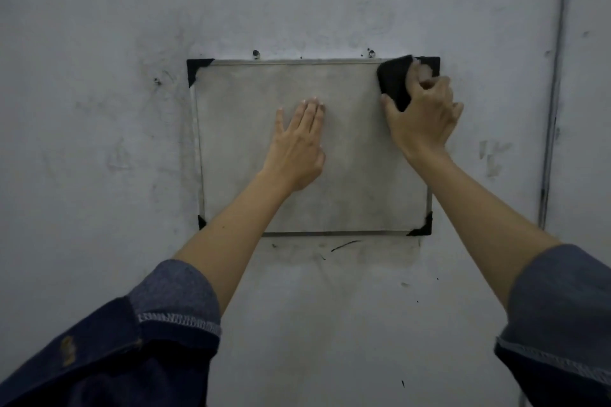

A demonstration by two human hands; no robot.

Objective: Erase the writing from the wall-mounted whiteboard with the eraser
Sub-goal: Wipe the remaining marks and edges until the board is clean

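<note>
A small whiteboard [357, 182] with a metal frame and black corner caps hangs on the grey wall. Its surface looks smudged grey, and I make out no clear writing on it. My right hand [423, 116] grips a black eraser [393, 81] and holds it against the board's upper right corner. My left hand [297, 145] lies flat on the middle of the board, fingers straight and pointing up.
The wall [99, 142] around the board carries grey smears and dark marks, with a black stroke [344, 245] just below the frame. Two screws [256, 53] stick out above the top edge. A thin vertical pipe [555, 92] runs down the wall at the right.
</note>
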